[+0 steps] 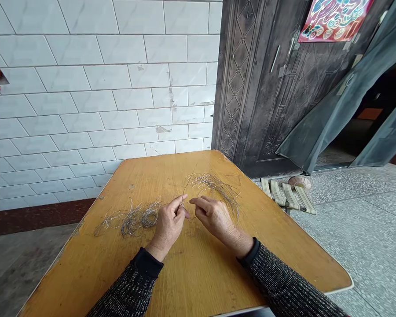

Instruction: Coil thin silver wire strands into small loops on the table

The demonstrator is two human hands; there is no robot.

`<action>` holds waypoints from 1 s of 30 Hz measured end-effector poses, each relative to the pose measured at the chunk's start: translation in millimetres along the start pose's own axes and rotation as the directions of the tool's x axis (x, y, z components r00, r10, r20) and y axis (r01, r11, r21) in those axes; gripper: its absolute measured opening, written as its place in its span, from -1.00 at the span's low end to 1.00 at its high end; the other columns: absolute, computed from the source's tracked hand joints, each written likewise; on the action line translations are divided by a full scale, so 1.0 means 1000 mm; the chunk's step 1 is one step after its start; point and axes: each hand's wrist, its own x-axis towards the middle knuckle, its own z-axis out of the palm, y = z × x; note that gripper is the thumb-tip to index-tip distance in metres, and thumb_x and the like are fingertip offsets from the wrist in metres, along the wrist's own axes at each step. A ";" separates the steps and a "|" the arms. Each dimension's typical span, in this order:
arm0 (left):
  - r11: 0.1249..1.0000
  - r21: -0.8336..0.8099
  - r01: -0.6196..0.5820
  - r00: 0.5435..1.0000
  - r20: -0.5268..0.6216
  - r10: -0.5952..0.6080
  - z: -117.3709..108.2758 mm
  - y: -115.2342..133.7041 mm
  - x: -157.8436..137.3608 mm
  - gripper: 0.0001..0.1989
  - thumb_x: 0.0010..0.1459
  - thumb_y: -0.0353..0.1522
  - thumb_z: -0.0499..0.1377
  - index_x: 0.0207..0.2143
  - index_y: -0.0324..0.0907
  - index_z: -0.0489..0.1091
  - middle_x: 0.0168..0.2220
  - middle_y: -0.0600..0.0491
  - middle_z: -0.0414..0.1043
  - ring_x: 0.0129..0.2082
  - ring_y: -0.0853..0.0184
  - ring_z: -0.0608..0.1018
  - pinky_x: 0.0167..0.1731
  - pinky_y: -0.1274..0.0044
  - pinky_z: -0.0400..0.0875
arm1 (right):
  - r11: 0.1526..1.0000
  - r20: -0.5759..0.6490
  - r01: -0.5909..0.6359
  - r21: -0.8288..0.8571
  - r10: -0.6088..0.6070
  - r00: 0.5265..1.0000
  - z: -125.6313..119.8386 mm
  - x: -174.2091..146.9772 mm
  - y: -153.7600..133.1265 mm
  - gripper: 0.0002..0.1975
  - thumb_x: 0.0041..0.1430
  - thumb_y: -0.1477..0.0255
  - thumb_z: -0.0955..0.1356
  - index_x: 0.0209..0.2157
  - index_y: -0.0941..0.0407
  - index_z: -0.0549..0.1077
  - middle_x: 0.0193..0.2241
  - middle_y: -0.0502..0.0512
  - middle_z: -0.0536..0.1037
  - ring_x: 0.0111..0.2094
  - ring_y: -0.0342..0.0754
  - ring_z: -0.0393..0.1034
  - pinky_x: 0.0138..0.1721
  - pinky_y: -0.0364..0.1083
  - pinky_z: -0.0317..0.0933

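Observation:
My left hand (170,222) is closed in a pinch on a thin wire (185,187), which rises above the fingertips and curves off to the right. Just across a small gap, my right hand (216,215) has its thumb and index finger pressed together, and what they hold is too fine to make out. Both hands are over the middle of the wooden table (198,273). Beside my left hand lies a coiled bundle of wire (149,215), with a looser tangle of wire (130,223) further left. Beyond my right hand, many loose wire strands (219,186) fan out.
A white tiled wall (119,97) stands behind the table, with a dark carved door (267,88) at the back right. To the right of the table are a strap-seat stool (287,196) and a hanging grey-green curtain (330,110). A dark-edged object (247,312) shows at the near edge.

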 end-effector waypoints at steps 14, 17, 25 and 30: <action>0.998 0.050 0.027 0.997 0.071 -0.030 0.000 0.009 0.000 -0.64 0.04 -0.49 -0.08 -0.19 -0.22 0.43 -0.63 0.13 0.39 -0.76 0.50 0.30 -0.69 0.64 0.18 | 0.985 0.070 0.008 -0.171 0.004 0.998 -0.005 -0.001 -0.008 -0.72 0.09 0.56 0.21 -0.26 0.06 0.49 -0.54 0.02 0.46 -0.56 -0.18 0.31 -0.56 -0.21 -0.05; 0.998 0.063 0.016 0.997 0.078 -0.021 -0.001 0.009 0.000 -0.68 0.04 -0.48 -0.08 -0.26 -0.22 0.44 -0.64 0.14 0.37 -0.75 0.49 0.31 -0.68 0.64 0.18 | 0.987 0.069 0.006 -0.158 0.005 0.998 -0.005 -0.001 -0.008 -0.77 0.11 0.55 0.22 -0.29 0.09 0.48 -0.51 0.03 0.46 -0.53 -0.18 0.32 -0.54 -0.22 -0.02; 0.995 0.015 0.099 0.987 0.128 -0.100 -0.002 0.012 0.000 -0.79 0.00 -0.48 -0.07 -0.46 -0.20 0.35 -0.64 0.15 0.34 -0.77 0.50 0.30 -0.71 0.65 0.16 | 0.992 0.014 0.015 -0.121 -0.013 1.000 -0.001 -0.002 -0.005 -0.80 0.12 0.56 0.21 -0.34 0.13 0.46 -0.49 0.05 0.49 -0.51 -0.18 0.35 -0.51 -0.22 0.05; 0.992 -0.025 0.122 0.978 0.176 -0.116 -0.001 0.013 0.000 -0.81 0.01 -0.46 -0.07 -0.48 -0.20 0.32 -0.62 0.15 0.34 -0.75 0.50 0.33 -0.69 0.64 0.18 | 0.993 -0.006 0.022 -0.112 -0.023 1.000 -0.001 -0.002 -0.004 -0.80 0.14 0.56 0.20 -0.35 0.15 0.44 -0.50 0.05 0.48 -0.51 -0.17 0.35 -0.53 -0.21 0.05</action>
